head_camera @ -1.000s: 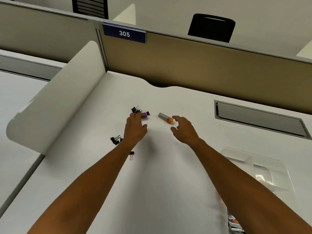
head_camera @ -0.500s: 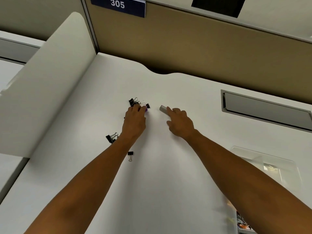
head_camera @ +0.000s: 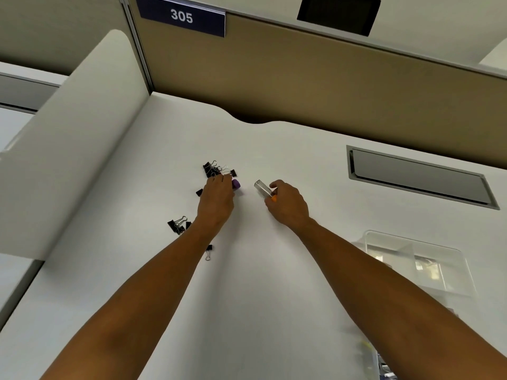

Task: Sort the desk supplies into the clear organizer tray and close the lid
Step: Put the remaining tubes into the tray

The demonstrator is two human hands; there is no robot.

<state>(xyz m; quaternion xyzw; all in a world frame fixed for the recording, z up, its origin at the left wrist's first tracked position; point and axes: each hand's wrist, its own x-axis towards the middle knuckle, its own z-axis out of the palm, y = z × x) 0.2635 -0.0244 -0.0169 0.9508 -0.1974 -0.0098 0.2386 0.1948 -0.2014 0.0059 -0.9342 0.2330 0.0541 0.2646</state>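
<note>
Reaching forward over the white desk (head_camera: pixel 260 311), two bare forearms stretch away from the camera. Nearest, at the right edge, sits the clear organizer tray (head_camera: pixel 428 270) with its lid raised; its contents are too blurred to name. On the left side, one small black binder clip (head_camera: pixel 208 250) lies alone just beside the left forearm, and beyond it two more binder clips (head_camera: pixel 178 224) lie huddled together. Farther out, the left hand (head_camera: pixel 216 201) lies knuckles up, its fingertips curled down onto a purple piece (head_camera: pixel 236 184); whether they actually pinch it I cannot tell. One more black clip (head_camera: pixel 199 192) peeks out at that hand's left edge. The right hand (head_camera: pixel 288 204), well apart from the left, grips one clear tube with an orange cap (head_camera: pixel 263 188), its fingers wrapped round the capped end. Just past the left fingertips lies a cluster of black clips (head_camera: pixel 215 169), three or four, tangled too tightly to count exactly. Beyond stand the tan partition (head_camera: pixel 315 86) and one sign reading 305 (head_camera: pixel 181 16).
</note>
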